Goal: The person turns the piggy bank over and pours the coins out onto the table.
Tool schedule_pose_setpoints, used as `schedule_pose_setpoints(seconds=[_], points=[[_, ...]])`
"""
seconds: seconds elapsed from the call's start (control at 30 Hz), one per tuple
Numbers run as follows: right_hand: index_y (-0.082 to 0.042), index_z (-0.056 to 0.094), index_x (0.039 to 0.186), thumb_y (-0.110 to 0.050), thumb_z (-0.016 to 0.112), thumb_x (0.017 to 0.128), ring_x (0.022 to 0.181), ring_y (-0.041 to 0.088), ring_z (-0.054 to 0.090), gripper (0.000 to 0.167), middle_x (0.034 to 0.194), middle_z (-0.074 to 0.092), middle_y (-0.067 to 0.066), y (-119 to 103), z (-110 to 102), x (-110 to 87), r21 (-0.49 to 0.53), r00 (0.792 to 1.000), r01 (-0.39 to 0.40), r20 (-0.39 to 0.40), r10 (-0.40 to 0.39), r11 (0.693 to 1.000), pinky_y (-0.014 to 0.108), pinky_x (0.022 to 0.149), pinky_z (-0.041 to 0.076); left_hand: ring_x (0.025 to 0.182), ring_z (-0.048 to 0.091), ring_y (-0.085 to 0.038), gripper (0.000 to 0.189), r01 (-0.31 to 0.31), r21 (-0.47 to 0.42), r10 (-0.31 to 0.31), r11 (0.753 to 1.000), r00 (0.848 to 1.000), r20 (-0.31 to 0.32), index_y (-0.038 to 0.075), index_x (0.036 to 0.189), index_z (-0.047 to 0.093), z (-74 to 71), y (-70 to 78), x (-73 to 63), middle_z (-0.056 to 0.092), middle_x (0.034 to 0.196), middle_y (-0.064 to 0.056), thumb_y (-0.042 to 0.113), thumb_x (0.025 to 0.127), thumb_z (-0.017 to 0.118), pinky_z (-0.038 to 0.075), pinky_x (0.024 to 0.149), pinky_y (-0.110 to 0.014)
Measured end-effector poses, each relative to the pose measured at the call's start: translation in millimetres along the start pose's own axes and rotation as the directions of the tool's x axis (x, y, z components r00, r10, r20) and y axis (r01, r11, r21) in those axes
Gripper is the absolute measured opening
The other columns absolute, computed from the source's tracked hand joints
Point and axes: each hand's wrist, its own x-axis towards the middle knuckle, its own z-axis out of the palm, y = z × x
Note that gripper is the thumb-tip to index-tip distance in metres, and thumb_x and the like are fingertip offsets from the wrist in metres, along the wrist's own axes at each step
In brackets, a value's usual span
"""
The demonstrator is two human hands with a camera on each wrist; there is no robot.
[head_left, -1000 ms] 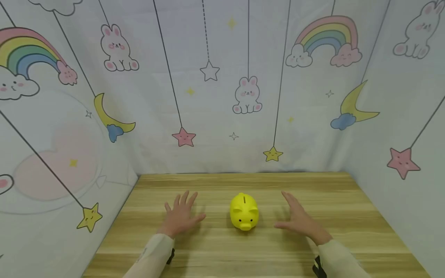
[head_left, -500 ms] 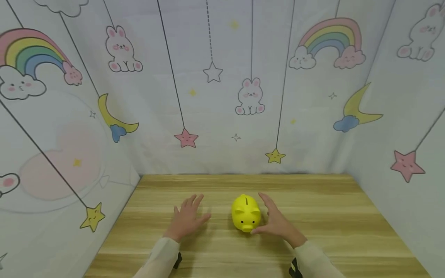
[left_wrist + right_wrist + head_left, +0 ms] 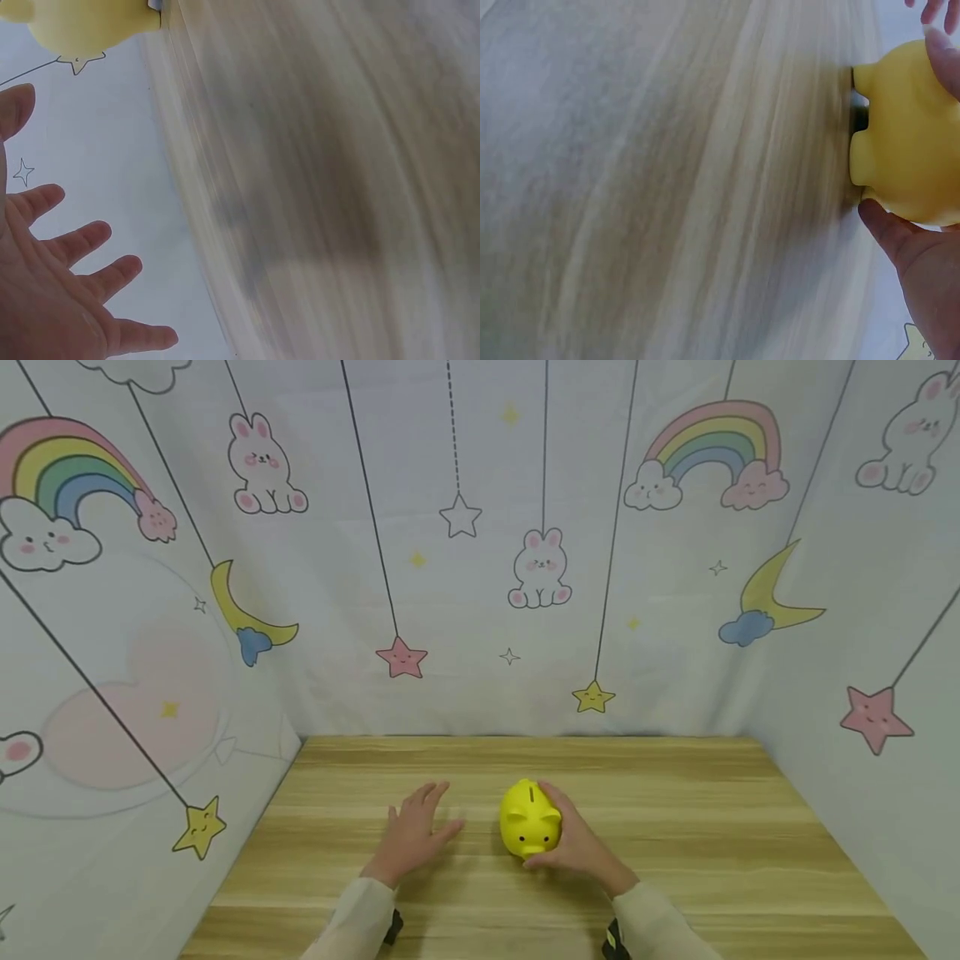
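Note:
A yellow piggy bank (image 3: 523, 820) stands upright on the wooden table, its snout toward me and its coin slot on top. My right hand (image 3: 587, 850) grips it from the right, thumb by the snout and fingers round the back end. In the right wrist view the piggy bank's feet (image 3: 862, 159) are on the tabletop, and the fingers (image 3: 889, 232) lie against its body. To the left, my left hand (image 3: 414, 837) hovers apart from it, holding nothing; its fingers (image 3: 82, 244) are spread and extended in the left wrist view.
The wooden table (image 3: 360, 760) is bounded at the back and both sides by a white curtain (image 3: 465, 702) printed with rabbits, stars, moons and rainbows. Dark straps (image 3: 615, 941) circle the wrists under pale sleeves (image 3: 660, 918).
My right hand has moved left from the open table and taken hold of the piggy bank. The left hand has shifted slightly right, toward it. The piggy bank stays in place.

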Motion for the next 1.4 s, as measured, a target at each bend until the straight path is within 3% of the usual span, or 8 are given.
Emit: schedule_pose_setpoints(seconds=[0.2,0.37,0.53,0.63,0.83,1.03,1.3,1.4], points=[[-0.009,0.032,0.153,-0.024,0.096,0.062,0.132,0.037,0.040,0.113,0.150,0.032,0.019,-5.6,2.1,1.5,-0.014,0.999,-0.023,-0.026,0.023,1.000,0.059,0.106,0.033,0.134,0.040,-0.043,0.069,-0.003,-0.003,0.003,1.000,1.000,-0.016,0.012,0.150,0.043,3.9,6.1,-0.8,0.042,0.149,-0.019,0.051,0.096,0.060,0.016,0.099,-0.081],[-0.015,0.033,0.153,-0.031,0.095,0.064,0.126,0.035,0.045,0.109,0.148,0.034,0.019,-14.1,2.2,2.1,0.009,0.990,-0.136,-0.035,0.136,0.991,0.059,0.102,0.039,0.134,0.041,-0.041,0.068,-0.010,-0.024,0.010,1.000,1.000,-0.018,0.012,0.150,0.043,8.7,11.3,-0.9,0.043,0.148,-0.015,0.052,0.096,0.059,0.016,0.101,-0.079],[-0.016,0.028,0.155,-0.026,0.092,0.070,0.116,0.030,0.051,0.106,0.142,0.042,0.017,-24.3,-2.3,3.7,0.187,0.964,-0.244,-0.061,0.259,0.951,0.049,0.095,0.047,0.131,0.045,-0.038,0.058,-0.075,-0.081,0.069,0.994,0.996,-0.064,0.010,0.145,0.048,12.1,18.1,-0.7,0.049,0.144,-0.013,0.038,0.096,0.065,0.022,0.104,-0.074],[-0.016,0.025,0.155,-0.021,0.088,0.076,0.112,0.030,0.054,0.101,0.138,0.045,0.017,-34.6,-5.7,2.8,0.350,0.948,-0.276,-0.052,0.313,0.895,0.045,0.089,0.052,0.126,0.051,-0.033,0.052,-0.165,-0.123,0.147,0.979,0.979,-0.144,0.007,0.139,0.054,13.9,22.0,0.1,0.056,0.137,-0.011,0.029,0.094,0.070,0.030,0.105,-0.066],[-0.019,0.021,0.154,-0.015,0.075,0.087,0.110,0.031,0.058,0.086,0.136,0.041,0.021,-49.2,-5.3,0.2,0.662,0.942,-0.272,0.034,0.335,0.698,0.053,0.088,0.053,0.104,0.062,-0.021,0.040,-0.296,-0.100,0.247,0.950,0.907,-0.341,0.007,0.124,0.064,22.1,32.3,3.7,0.067,0.117,-0.004,0.019,0.089,0.077,0.045,0.096,-0.053],[-0.012,0.026,0.148,-0.017,0.059,0.098,0.110,0.029,0.059,0.060,0.131,0.045,0.017,-57.4,1.2,-2.8,0.847,0.943,-0.228,0.068,0.327,0.481,0.056,0.095,0.048,0.095,0.064,-0.015,0.032,-0.379,-0.068,0.307,0.923,0.832,-0.462,0.009,0.113,0.068,29.7,43.5,7.7,0.070,0.105,-0.002,0.017,0.084,0.081,0.049,0.088,-0.049],[-0.015,0.018,0.148,-0.039,0.051,0.102,0.116,0.031,0.054,0.061,0.138,0.029,0.020,-66.6,6.6,-5.2,0.982,0.923,-0.173,0.135,0.361,0.075,0.046,0.102,0.045,0.093,0.064,-0.015,0.029,-0.438,0.002,0.371,0.899,0.759,-0.535,0.010,0.105,0.070,34.4,60.5,12.9,0.070,0.101,0.002,0.015,0.080,0.084,0.048,0.086,-0.048],[-0.015,0.016,0.148,-0.048,0.051,0.100,0.117,0.034,0.053,0.068,0.140,0.026,0.022,-67.2,8.0,-6.2,0.986,0.921,-0.163,0.161,0.355,-0.026,0.043,0.105,0.042,0.094,0.064,-0.017,0.027,-0.446,0.020,0.384,0.895,0.746,-0.543,0.009,0.104,0.071,34.0,67.9,14.9,0.070,0.101,0.000,0.015,0.081,0.083,0.047,0.087,-0.047]])
